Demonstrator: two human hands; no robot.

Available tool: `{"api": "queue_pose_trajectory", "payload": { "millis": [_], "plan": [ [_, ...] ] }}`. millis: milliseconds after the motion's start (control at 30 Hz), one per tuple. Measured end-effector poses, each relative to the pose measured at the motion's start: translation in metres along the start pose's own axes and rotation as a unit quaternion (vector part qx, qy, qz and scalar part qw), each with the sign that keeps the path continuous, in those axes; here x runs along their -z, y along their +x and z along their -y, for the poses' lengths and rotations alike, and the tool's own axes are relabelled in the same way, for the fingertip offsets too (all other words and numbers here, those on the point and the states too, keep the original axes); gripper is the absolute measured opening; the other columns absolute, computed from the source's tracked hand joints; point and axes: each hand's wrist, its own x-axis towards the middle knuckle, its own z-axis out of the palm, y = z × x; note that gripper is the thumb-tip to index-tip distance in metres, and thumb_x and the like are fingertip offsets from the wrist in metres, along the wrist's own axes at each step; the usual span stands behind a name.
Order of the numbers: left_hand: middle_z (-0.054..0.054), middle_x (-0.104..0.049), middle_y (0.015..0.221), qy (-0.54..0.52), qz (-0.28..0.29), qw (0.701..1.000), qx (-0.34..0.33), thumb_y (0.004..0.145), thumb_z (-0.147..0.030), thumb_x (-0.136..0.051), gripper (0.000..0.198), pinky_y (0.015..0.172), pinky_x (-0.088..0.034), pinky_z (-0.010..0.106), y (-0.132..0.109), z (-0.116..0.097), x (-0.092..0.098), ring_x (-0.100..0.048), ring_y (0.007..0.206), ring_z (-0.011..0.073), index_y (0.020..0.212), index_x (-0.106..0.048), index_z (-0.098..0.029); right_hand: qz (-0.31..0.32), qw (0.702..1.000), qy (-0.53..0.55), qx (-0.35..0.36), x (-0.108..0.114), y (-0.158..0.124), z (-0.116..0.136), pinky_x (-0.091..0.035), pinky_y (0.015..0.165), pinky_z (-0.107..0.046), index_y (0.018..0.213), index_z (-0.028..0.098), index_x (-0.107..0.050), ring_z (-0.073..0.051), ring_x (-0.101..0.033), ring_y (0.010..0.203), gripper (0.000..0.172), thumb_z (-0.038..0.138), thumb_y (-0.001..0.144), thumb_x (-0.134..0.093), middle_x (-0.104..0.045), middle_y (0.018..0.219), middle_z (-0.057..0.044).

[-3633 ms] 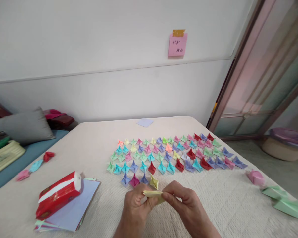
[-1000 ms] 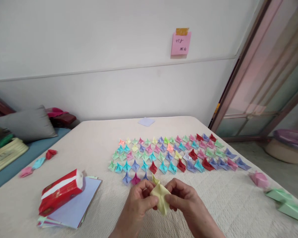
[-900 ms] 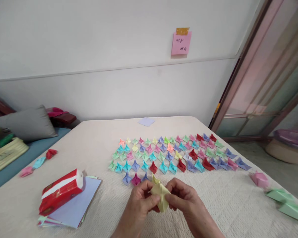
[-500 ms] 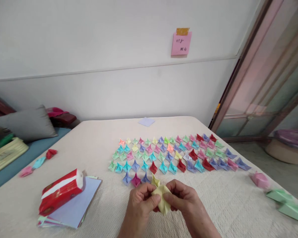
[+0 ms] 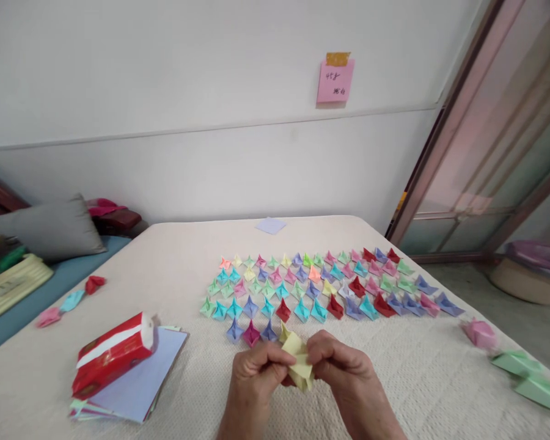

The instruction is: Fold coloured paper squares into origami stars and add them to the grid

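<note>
The left hand (image 5: 262, 370) and the right hand (image 5: 338, 366) both pinch the pale yellow folded paper (image 5: 302, 370), one from each side, between them; it should be light, thin and easily creased, so its side edges seem the safest hold; its long axis runs roughly near to far, the far end leaning slightly left; just beyond the grip sits a yellow origami figure (image 5: 284, 332), partly hidden.

The only view, from the person's head, faced forward and down across the cream quilted cover (image 5: 178, 275) to the white wall (image 5: 201, 171), left hand (image 5: 256, 370) and right hand (image 5: 341, 366) close below.
</note>
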Motion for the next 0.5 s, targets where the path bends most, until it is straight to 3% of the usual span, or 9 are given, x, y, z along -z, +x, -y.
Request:
{"api": "queue_pose_trajectory", "payload": {
  "millis": [133, 300, 500],
  "plan": [
    [0.0, -0.065, 0.058, 0.01, 0.016, 1.0, -0.009, 0.073, -0.019, -0.068, 0.011, 0.058, -0.046, 0.024, 0.0, -0.003, 0.002, -0.06, 0.057, 0.013, 0.063, -0.074, -0.019, 0.008, 1.0, -0.019, -0.001, 0.002, 0.0, 0.003, -0.041, 0.06, -0.026, 0.054, 0.023, -0.069, -0.015, -0.051, 0.066, 0.02, 0.008, 0.067, -0.067, -0.054, 0.07, 0.001],
    [0.001, -0.063, 0.059, 0.044, 0.035, 0.998, 0.0, 0.072, -0.019, -0.064, 0.008, 0.057, -0.043, 0.024, 0.002, 0.0, 0.005, -0.056, 0.057, 0.0137, 0.068, -0.07, -0.016, 0.025, 0.991, -0.125, 0.039, 0.004, 0.0, 0.006, -0.04, 0.061, -0.028, 0.058, 0.024, -0.07, -0.017, -0.052, 0.067, 0.019, 0.011, 0.069, -0.063, -0.057, 0.071, -0.001],
    [-0.004, -0.052, 0.055, 0.064, 0.007, 0.998, 0.003, 0.068, -0.023, -0.072, 0.013, 0.051, -0.032, 0.019, 0.004, 0.01, 0.003, -0.043, 0.052, 0.0086, 0.067, -0.061, -0.016, 0.028, 0.98, -0.195, 0.04, 0.002, -0.003, 0.01, -0.039, 0.062, -0.029, 0.062, 0.022, -0.064, -0.018, -0.051, 0.067, 0.014, 0.015, 0.073, -0.059, -0.055, 0.07, -0.001]
  ]
}}
